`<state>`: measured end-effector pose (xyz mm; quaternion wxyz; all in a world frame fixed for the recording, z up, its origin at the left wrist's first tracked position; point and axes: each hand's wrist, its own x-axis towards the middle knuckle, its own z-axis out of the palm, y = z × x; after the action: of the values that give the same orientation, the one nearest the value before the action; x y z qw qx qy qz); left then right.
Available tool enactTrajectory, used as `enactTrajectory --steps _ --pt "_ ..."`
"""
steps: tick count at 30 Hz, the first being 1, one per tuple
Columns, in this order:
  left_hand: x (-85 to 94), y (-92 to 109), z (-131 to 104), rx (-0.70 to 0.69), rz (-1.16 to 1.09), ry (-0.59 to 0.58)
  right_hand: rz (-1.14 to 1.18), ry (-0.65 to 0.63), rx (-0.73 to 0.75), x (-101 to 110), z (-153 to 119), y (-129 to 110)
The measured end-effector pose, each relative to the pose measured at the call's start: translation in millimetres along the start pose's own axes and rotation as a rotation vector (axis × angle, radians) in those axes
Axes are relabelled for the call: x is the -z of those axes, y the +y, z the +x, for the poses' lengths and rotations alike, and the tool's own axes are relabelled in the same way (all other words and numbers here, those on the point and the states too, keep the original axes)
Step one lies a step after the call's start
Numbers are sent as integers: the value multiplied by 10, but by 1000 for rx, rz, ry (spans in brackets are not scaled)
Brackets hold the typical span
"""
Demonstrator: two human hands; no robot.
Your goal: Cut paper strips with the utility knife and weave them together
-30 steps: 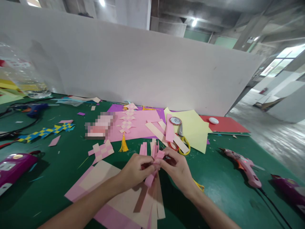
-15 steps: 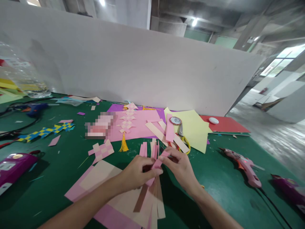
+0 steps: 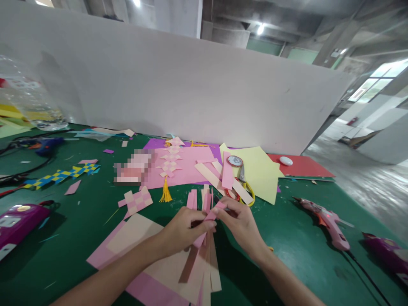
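Observation:
Between both hands runs a pink paper strip [image 3: 200, 240], slanting up to the right. My left hand [image 3: 188, 227] is closed on its middle, thumb on top. The fingers of my right hand [image 3: 237, 216] pinch its upper end. Below and behind them lie several pink and cream paper strips [image 3: 214, 272], fanned over cream and pink sheets [image 3: 137, 233]. A woven pink-and-cream paper piece [image 3: 139, 201] rests left of my left hand. Farther back, a woven paper ornament [image 3: 171, 159] with a yellow tassel [image 3: 165, 191] lies on a pink sheet [image 3: 197, 155].
Scissors [image 3: 242, 176], a round tape [image 3: 235, 161] and loose strips lie beyond my right hand. A pink glue gun [image 3: 328, 223] is at right, a blue one [image 3: 47, 145] at far left. Purple devices [image 3: 22, 225] sit at both sides. A white board [image 3: 178, 85] stands behind the table.
My left thumb and fingers have shifted slightly along the pink strip, whose lower end has swung a little left. My right hand keeps its pinch almost in place.

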<state>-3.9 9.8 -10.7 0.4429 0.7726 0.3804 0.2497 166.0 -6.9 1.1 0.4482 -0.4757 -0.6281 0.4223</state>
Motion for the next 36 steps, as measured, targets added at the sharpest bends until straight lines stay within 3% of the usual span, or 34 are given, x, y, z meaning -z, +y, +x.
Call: enactTrajectory --steps 36 --pt "4 -4 -12 4 27 -87 -39 27 61 39 1 16"
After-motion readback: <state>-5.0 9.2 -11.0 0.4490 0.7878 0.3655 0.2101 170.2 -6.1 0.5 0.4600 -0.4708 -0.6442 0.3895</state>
